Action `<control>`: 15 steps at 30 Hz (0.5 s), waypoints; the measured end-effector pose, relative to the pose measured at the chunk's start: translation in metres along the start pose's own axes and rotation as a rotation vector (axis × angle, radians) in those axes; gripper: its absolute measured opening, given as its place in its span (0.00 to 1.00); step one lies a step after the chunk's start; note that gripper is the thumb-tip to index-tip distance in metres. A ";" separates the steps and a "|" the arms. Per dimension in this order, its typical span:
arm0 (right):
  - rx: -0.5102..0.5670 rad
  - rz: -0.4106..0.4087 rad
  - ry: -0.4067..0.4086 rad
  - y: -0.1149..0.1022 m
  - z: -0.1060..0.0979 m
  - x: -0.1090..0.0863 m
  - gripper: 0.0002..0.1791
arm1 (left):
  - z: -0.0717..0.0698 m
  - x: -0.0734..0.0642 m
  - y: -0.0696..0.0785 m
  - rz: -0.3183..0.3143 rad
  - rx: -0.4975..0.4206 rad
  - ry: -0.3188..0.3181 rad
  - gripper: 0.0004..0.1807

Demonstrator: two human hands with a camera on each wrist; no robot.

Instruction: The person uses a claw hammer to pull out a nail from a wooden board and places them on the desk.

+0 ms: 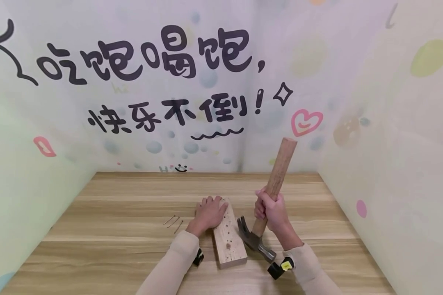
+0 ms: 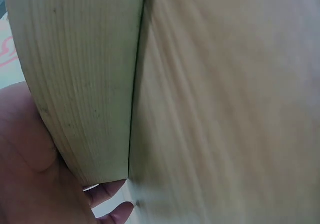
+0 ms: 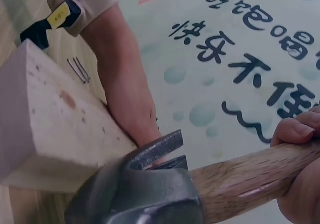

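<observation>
A pale wooden block lies lengthwise on the table, with a row of small dark holes or nail heads along its top. My left hand holds its far end, thumb over the top; in the left wrist view, fingertips show past the block's end. To the right, my right hand grips a claw hammer around the lower part of its wooden handle. The handle points up and away, and the steel head hangs low beside the block, its claw toward the block.
Three loose nails lie on the wood-grain table left of the block. A printed wall rises behind the table's far edge, with side walls at left and right. Black wrist cameras sit under both sleeves.
</observation>
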State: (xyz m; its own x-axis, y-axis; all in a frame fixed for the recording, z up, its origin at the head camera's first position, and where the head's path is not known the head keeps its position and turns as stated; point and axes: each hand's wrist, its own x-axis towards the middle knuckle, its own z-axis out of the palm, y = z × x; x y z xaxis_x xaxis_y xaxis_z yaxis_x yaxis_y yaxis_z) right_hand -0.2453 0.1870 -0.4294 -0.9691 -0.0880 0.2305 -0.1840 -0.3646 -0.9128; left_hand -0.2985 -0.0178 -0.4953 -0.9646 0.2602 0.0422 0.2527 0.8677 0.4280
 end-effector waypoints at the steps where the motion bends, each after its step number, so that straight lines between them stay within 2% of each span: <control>1: 0.008 0.023 0.003 0.001 -0.004 0.000 0.15 | 0.000 0.000 0.000 -0.004 0.006 -0.004 0.27; 6: 0.038 0.106 0.013 0.007 -0.019 0.000 0.16 | 0.002 0.001 -0.002 -0.012 0.015 -0.015 0.27; 15: 0.094 0.200 -0.019 0.018 -0.036 0.001 0.20 | 0.000 0.001 -0.002 -0.012 0.023 -0.025 0.29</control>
State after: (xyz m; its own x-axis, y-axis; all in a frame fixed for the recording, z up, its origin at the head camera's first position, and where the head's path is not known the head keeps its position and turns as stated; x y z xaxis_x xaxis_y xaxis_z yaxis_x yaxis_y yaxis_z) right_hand -0.2552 0.2139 -0.4576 -0.9813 -0.1845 0.0555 0.0282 -0.4227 -0.9058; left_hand -0.2999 -0.0194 -0.4965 -0.9655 0.2600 0.0149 0.2433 0.8801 0.4077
